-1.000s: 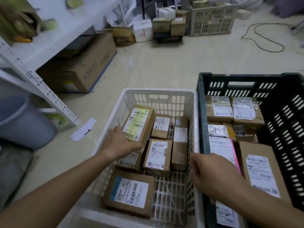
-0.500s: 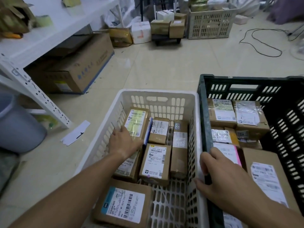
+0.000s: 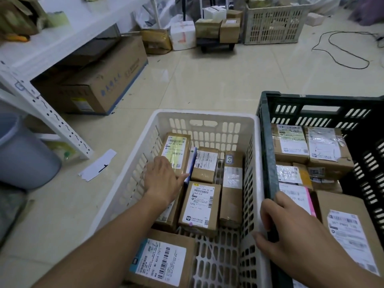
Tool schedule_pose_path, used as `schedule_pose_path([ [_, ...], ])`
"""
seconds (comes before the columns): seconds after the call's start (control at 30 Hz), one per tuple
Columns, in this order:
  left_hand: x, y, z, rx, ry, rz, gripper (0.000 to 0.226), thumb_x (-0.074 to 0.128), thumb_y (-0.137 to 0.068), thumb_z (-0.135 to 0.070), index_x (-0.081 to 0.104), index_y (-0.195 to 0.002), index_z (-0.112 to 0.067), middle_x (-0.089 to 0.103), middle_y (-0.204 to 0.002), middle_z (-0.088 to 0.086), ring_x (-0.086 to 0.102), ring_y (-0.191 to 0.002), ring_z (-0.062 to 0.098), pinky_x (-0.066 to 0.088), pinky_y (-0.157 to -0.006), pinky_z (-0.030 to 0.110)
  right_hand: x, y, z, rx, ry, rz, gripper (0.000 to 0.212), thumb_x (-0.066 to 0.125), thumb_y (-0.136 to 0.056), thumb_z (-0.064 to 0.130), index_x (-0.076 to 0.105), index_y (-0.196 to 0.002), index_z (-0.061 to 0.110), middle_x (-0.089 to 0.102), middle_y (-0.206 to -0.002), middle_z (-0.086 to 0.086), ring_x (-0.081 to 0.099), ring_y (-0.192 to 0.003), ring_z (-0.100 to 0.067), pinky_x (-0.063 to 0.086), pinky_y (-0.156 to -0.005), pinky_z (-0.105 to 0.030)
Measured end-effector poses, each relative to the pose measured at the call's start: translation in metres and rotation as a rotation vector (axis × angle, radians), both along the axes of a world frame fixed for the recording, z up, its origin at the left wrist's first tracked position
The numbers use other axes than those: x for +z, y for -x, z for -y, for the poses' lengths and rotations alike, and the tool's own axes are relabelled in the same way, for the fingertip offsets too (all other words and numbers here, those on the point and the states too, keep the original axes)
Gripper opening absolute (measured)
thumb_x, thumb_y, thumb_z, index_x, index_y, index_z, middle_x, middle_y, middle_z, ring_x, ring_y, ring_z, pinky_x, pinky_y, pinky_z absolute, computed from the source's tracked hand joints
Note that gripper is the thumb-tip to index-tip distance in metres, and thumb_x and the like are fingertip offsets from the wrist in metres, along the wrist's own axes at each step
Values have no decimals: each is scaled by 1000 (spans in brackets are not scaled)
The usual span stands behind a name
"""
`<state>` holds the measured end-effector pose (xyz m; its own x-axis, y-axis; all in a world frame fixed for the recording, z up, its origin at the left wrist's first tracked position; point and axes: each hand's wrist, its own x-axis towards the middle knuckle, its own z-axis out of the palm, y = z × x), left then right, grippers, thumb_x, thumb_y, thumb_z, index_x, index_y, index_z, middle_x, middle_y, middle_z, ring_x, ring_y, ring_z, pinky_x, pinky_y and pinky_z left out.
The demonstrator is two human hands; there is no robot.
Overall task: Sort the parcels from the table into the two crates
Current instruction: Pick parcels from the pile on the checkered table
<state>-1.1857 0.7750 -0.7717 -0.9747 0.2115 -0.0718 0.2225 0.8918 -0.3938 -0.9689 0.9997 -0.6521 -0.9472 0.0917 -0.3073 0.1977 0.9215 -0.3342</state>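
1. My left hand (image 3: pixel 164 179) and forearm are bare, with no sleeve, glove, watch or ring in view.
2. My right hand (image 3: pixel 291 235) and forearm are bare too, with no sleeve or jewellery.
3. Fingernails on the right hand look short and unpainted.

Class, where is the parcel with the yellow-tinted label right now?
The parcel with the yellow-tinted label sits in the white crate, far-left corner, under the left hand.
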Motion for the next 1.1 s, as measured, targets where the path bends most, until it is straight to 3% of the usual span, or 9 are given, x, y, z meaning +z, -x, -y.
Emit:
schedule_pose_path([
  [0.1, 1, 3, 3, 0, 0, 30, 97, 6, -98, -75, 32, -154, 0, 43, -149, 20, 38, -135, 33, 35, -110, 44, 0, -1, 1, -13, -19, -14, 36, 60, -88, 57, 35, -79, 34, 36, -92, 13, 50, -72, -7, 39, -55, -21],
  [0.27, 6, 11, 15, 56, -188, 133, 100, 22, -93, -83, 23, -161, -10, 37, -159, 18, 31, -145, 36, 35, -116, 47, 1, 0, 1, 0, 4, -30, 36, 63, -90, 50, 33, -78, 34, 34, -91, 10, 48, -70, -9, 32, -52, -23],
  [0.43, 15, -6, 21, 68, -287, 227, 102, 37, -89, -85, 17, -163, -18, 18, -170, 13, 15, -155, 38, 27, -122, 54, 0, -1, 1, 10, 35, -93, 40, 66, -91, 43, 30, -76, 34, 34, -91, 11, 46, -72, -8, 32, -55, -22],
  [0.57, 45, -21, 20, 44, -341, 244, 95, 44, -87, -86, 37, -154, -20, 35, -161, 12, 28, -147, 37, 39, -113, 54, -1, -1, 1, -3, 51, -124, 39, 67, -89, 37, 31, -75, 32, 33, -89, 9, 44, -71, -9, 35, -58, -29],
  [0.7, 83, -44, 22, -46, -346, 329, 95, 44, -86, -86, 43, -153, -19, 44, -157, 10, 37, -144, 35, 42, -110, 53, 0, -4, 3, -28, 66, -141, 37, 70, -86, 39, 35, -78, 31, 36, -92, 9, 51, -78, -14, 51, -70, -34],
  [0.8, 112, -58, 36, -104, -296, 276, 78, 54, -88, -78, 54, -143, -24, 58, -142, 6, 51, -129, 29, 50, -100, 45, -1, -5, 4, -35, 59, -161, 36, 71, -87, 37, 37, -80, 30, 37, -93, 9, 52, -80, -15, 52, -71, -34],
  [0.97, 142, -77, 68, -38, -108, 121, 74, 59, -91, -69, 49, -147, -22, 53, -146, 7, 50, -131, 31, 51, -100, 43, -4, -4, 3, -41, 56, -183, 33, 71, -88, 37, 38, -85, 30, 36, -93, 9, 50, -79, -12, 44, -66, -29],
  [1.1, 138, -87, 80, 18, -153, 205, 71, 59, -91, -67, 49, -145, -23, 59, -138, 7, 57, -124, 28, 54, -95, 42, -8, -4, 1, -43, 42, -193, 33, 71, -87, 38, 40, -81, 30, 39, -91, 10, 48, -75, -9, 42, -62, -27],
])
